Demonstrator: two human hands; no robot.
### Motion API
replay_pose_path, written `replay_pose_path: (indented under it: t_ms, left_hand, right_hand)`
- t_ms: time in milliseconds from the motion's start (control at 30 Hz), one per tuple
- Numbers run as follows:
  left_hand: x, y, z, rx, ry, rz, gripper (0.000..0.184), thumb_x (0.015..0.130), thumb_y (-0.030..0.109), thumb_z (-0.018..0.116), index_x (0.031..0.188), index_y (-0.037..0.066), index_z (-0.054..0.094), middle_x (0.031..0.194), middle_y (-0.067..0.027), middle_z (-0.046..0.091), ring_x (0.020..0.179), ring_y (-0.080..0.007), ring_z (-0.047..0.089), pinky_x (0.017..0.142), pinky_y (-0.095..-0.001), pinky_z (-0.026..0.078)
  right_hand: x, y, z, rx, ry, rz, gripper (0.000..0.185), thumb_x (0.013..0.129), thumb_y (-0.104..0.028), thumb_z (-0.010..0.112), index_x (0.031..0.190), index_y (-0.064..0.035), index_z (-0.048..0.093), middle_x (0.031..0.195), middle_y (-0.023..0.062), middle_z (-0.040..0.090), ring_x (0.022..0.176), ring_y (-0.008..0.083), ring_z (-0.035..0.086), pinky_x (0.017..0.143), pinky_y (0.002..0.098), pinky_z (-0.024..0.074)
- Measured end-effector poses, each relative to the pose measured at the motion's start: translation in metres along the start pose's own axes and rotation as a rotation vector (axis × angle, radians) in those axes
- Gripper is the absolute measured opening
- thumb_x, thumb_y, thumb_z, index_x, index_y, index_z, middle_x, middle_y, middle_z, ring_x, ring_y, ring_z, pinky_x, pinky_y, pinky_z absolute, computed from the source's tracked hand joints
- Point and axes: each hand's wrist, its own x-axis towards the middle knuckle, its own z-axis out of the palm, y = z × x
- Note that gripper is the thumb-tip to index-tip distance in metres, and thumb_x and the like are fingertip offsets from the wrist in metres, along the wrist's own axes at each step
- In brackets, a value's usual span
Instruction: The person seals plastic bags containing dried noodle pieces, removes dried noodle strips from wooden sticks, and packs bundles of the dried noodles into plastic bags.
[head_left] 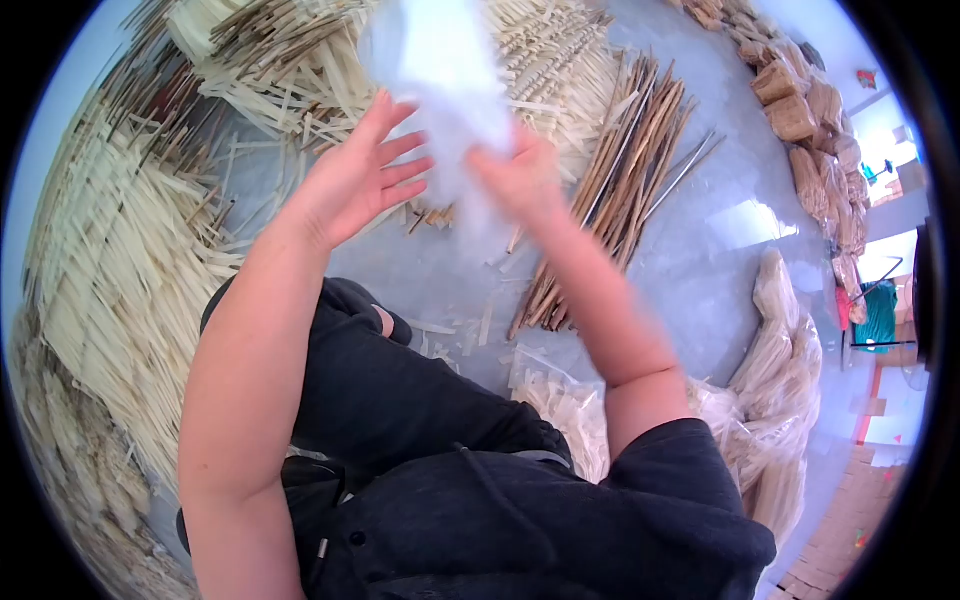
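My right hand (515, 175) grips the edge of a whitish translucent plastic bag (445, 85), which is smeared by motion and lifted in front of me. Just left of the bag is my left hand (375, 170), its fingers spread and holding nothing; whether the fingertips touch the plastic I cannot tell. Beyond the hands, pale flat strips (545, 65) lie heaped on the floor. A bundle of thin brown sticks (610, 200) rests to the right, partly behind my right forearm.
Long pale strips (110, 270) cover the floor at left, with dark sticks (290, 40) on the far heap. Filled clear bags (770, 400) lie by my right side, and another open-looking bag (565, 410) is beside my leg. Brown wrapped packs (800, 120) line the far right.
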Motion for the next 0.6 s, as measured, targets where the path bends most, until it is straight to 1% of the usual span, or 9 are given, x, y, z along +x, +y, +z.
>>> replay_pose_path:
  t_ms: [67, 100, 167, 200, 267, 300, 367, 433, 600]
  left_hand:
    - [0.004, 0.004, -0.005, 0.003, 0.002, 0.026, 0.062, 0.096, 0.053, 0.044, 0.141, 0.011, 0.038, 0.127, -0.0084, 0.053, 0.113, -0.0222, 0.053, 0.097, -0.0340, 0.044]
    - [0.007, 0.005, -0.008, 0.010, -0.001, 0.047, 0.059, 0.095, 0.050, 0.048, 0.139, 0.011, 0.042, 0.125, -0.0078, 0.055, 0.111, -0.0211, 0.054, 0.095, -0.0333, 0.046]
    - [0.014, 0.009, -0.019, 0.001, 0.091, 0.057, 0.052, 0.096, 0.044, 0.050, 0.134, 0.010, 0.046, 0.122, -0.0069, 0.057, 0.109, -0.0194, 0.055, 0.094, -0.0319, 0.047]
    - [0.016, 0.010, -0.024, -0.004, 0.178, 0.063, 0.045, 0.096, 0.038, 0.052, 0.130, 0.009, 0.051, 0.119, -0.0060, 0.059, 0.106, -0.0177, 0.056, 0.092, -0.0304, 0.048]
    - [0.016, 0.016, -0.033, -0.048, 0.248, 0.084, 0.038, 0.096, 0.032, 0.053, 0.125, 0.008, 0.055, 0.116, -0.0049, 0.061, 0.104, -0.0165, 0.057, 0.092, -0.0296, 0.048]
    - [0.015, 0.018, -0.035, -0.090, 0.316, 0.106, 0.031, 0.095, 0.026, 0.055, 0.120, 0.007, 0.059, 0.113, -0.0037, 0.062, 0.102, -0.0152, 0.058, 0.091, -0.0289, 0.048]
    - [0.013, 0.022, -0.036, -0.136, 0.344, 0.116, 0.030, 0.095, 0.022, 0.055, 0.120, 0.007, 0.059, 0.112, -0.0033, 0.063, 0.100, -0.0143, 0.058, 0.090, -0.0284, 0.048]
    - [0.011, 0.025, -0.039, -0.183, 0.379, 0.136, 0.028, 0.094, 0.019, 0.056, 0.119, 0.007, 0.060, 0.111, -0.0029, 0.063, 0.098, -0.0133, 0.059, 0.089, -0.0279, 0.049]
    - [0.009, 0.026, -0.052, -0.224, 0.392, 0.161, 0.028, 0.093, 0.017, 0.058, 0.118, 0.007, 0.061, 0.108, -0.0020, 0.064, 0.096, -0.0119, 0.059, 0.084, -0.0267, 0.050]
  right_hand:
    - [0.021, -0.031, -0.044, 0.026, 0.164, -0.035, 0.034, 0.075, -0.010, 0.067, 0.107, 0.0000, 0.066, 0.091, 0.0096, 0.070, 0.077, 0.0147, 0.067, 0.072, 0.0292, 0.0545]
    - [0.035, -0.030, -0.067, 0.034, 0.261, -0.172, 0.028, 0.076, -0.009, 0.067, 0.102, -0.0007, 0.067, 0.088, 0.0088, 0.070, 0.074, 0.0138, 0.066, 0.069, 0.0283, 0.0536]
    - [0.044, -0.043, -0.110, 0.074, 0.282, -0.373, 0.026, 0.078, -0.009, 0.066, 0.102, 0.0008, 0.067, 0.087, 0.0077, 0.069, 0.073, 0.0142, 0.065, 0.068, 0.0272, 0.0522]
    - [0.042, -0.048, -0.124, 0.071, 0.280, -0.373, 0.026, 0.078, -0.009, 0.066, 0.102, 0.0008, 0.067, 0.087, 0.0077, 0.069, 0.073, 0.0142, 0.065, 0.068, 0.0272, 0.0522]
    - [0.031, -0.055, -0.148, -0.303, 0.345, -0.431, 0.026, 0.077, -0.007, 0.066, 0.102, -0.0020, 0.067, 0.084, 0.0062, 0.068, 0.075, 0.0158, 0.065, 0.069, 0.0272, 0.0505]
    - [0.027, -0.046, -0.158, -0.304, 0.344, -0.430, 0.026, 0.077, -0.007, 0.066, 0.102, -0.0020, 0.067, 0.084, 0.0062, 0.068, 0.075, 0.0158, 0.065, 0.069, 0.0272, 0.0505]
    - [0.017, -0.005, -0.174, -0.771, 0.247, -0.564, 0.031, 0.074, -0.006, 0.067, 0.105, -0.0073, 0.067, 0.086, 0.0074, 0.066, 0.080, 0.0211, 0.065, 0.072, 0.0300, 0.0509]
    - [-0.004, 0.060, -0.178, -0.969, 0.233, -0.668, 0.039, 0.070, -0.006, 0.069, 0.108, -0.0141, 0.067, 0.090, 0.0088, 0.063, 0.085, 0.0268, 0.063, 0.075, 0.0337, 0.0515]
    - [-0.119, 0.226, -0.168, -1.273, -0.267, -0.010, 0.044, 0.075, -0.006, 0.060, 0.115, -0.0254, 0.063, 0.109, 0.0079, 0.061, 0.095, 0.0293, 0.062, 0.081, 0.0416, 0.0503]
